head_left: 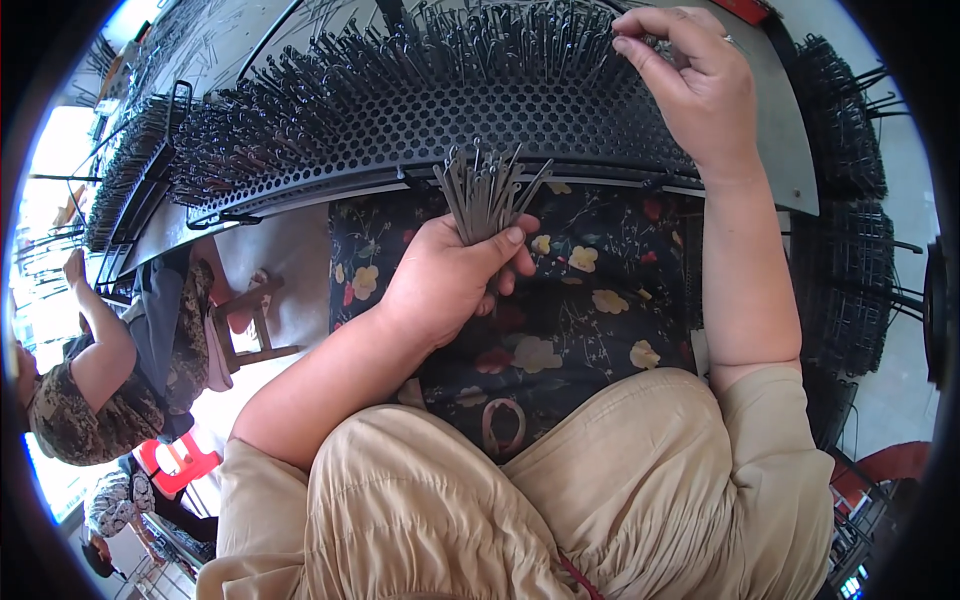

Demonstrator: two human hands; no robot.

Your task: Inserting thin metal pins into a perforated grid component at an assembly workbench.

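Note:
My left hand (440, 275) is wrapped round a bundle of thin grey metal rods (486, 200) above my lap. Their small looped or bent ends fan out upward, toward the rack. In front of me a black perforated rack (430, 125) has many similar dark rods (430, 55) standing in its far rows, while its nearer holes are bare. My right hand (705, 85) is raised over the rack's far right part. Its thumb and forefinger are pinched together beside the standing rods; what lies between the fingertips is too small to make out.
The rack lies on a grey table (790, 150). Dark flowered cloth (590, 300) covers my lap. More filled racks stand at the left (130, 170) and right (850, 270). A co-worker (100, 370) sits at the left, near a wooden stool (250, 315) and a red stool (175, 465).

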